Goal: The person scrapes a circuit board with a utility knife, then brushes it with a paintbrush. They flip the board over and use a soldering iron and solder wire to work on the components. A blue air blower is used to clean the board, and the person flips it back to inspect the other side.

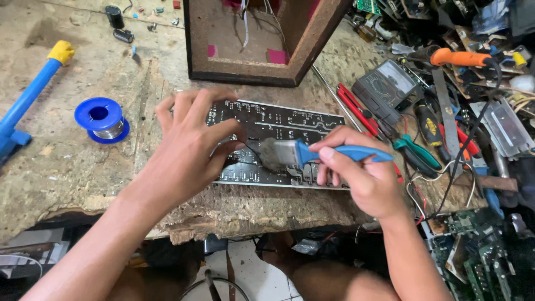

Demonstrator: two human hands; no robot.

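The right hand (362,178) has its fingers (329,159) closed around the blue handle of a small brush (295,153), whose bristles rest on the dark circuit board (278,125); the left hand (189,147) lies spread on the board's left part, fingers open and pressing down, gripping nothing; the board lies flat near the front edge of the worn wooden table (67,173); left of it stands a blue solder spool (102,120); right of it lie red-handled pliers (356,108) and a grey multimeter (387,86); beyond stands a brown wooden box (262,69).
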